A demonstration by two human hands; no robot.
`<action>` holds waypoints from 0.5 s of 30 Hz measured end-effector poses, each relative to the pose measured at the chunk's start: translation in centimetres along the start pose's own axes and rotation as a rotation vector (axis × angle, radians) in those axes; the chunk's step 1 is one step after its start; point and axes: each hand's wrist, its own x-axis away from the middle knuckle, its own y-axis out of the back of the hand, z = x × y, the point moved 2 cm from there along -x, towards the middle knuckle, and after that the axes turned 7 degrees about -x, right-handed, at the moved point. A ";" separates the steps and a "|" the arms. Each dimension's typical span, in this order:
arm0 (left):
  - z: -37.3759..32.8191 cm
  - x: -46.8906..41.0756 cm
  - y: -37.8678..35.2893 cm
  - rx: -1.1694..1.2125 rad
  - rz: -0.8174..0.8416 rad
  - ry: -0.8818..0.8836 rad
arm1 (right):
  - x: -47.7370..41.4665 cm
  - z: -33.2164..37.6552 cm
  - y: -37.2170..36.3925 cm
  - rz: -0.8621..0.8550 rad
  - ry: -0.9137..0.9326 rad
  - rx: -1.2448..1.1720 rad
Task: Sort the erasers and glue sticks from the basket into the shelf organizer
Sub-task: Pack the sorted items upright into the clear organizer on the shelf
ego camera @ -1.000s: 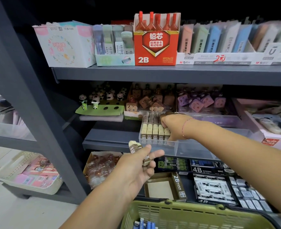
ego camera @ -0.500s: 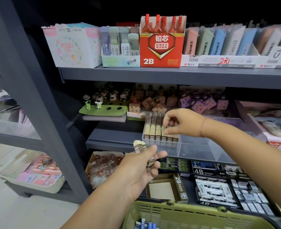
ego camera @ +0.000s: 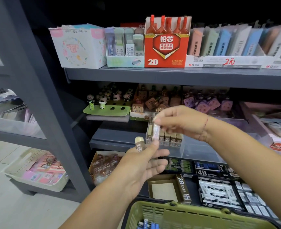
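Currently right hand (ego camera: 182, 123) pinches blurred eraser (ego camera: 156, 132) before clear organizer (ego camera: 202, 146); left hand (ego camera: 144, 164) grips second eraser (ego camera: 139, 143) just below; green basket (ego camera: 186, 213) lower, 2B box (ego camera: 167, 52) above.

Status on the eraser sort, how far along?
Done: a row of erasers stands in the clear organizer. In hand: right hand pinches a blurred eraser above that row; left hand holds another brown-sleeved eraser. Left: blue items show in the green basket.

Basket (ego camera: 194, 215) partly beyond bottom edge
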 end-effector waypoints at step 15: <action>1.1 -1.1 2.1 0.058 -0.161 0.049 | -4.3 -4.2 -1.0 -0.183 0.212 0.903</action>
